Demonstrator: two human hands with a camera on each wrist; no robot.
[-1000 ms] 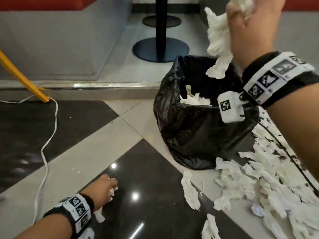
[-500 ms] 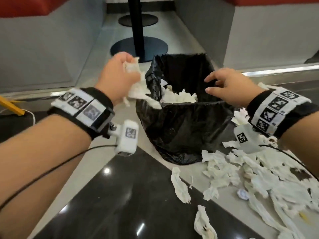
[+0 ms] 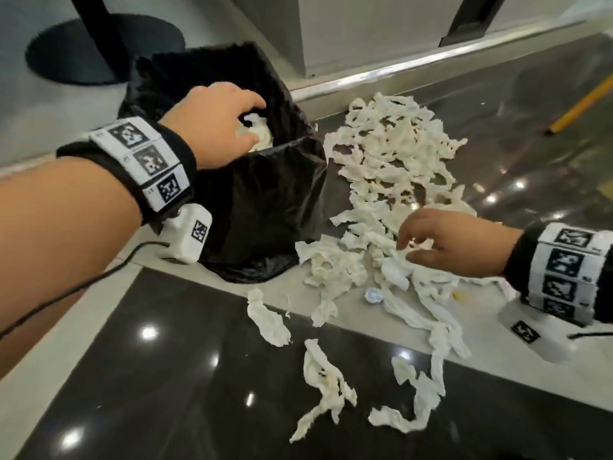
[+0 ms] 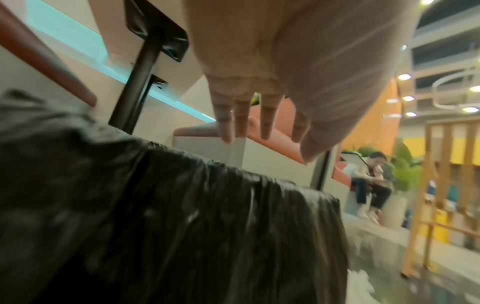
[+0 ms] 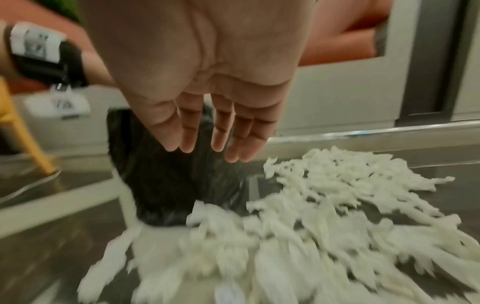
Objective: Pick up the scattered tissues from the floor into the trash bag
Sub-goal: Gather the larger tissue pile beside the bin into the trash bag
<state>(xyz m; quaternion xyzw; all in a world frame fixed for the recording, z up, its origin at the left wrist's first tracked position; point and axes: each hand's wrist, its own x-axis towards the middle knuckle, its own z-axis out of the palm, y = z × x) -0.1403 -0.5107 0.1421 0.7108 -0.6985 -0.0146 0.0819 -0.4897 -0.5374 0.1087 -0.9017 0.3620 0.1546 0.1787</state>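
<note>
The left hand [image 3: 217, 122] hangs over the mouth of the black trash bag [image 3: 265, 200], fingers spread and straight, holding nothing; the left wrist view shows the same hand [image 4: 262, 82] with its fingers [image 4: 267, 121] extended above the bag's crinkled rim [image 4: 182, 205]. White tissues already lie inside the bag [image 3: 257, 132] just below the fingertips. The right hand [image 3: 451, 242] reaches low over the scattered tissues [image 3: 391, 167] on the floor [image 3: 166, 376], fingers loosely open, tips at or just above the pile, nothing gripped; from the right wrist its palm [image 5: 207, 61] faces the heap [image 5: 298, 226]. The tissues spread right of the bag, some strips lying apart on the dark tile [image 3: 321, 390].
</note>
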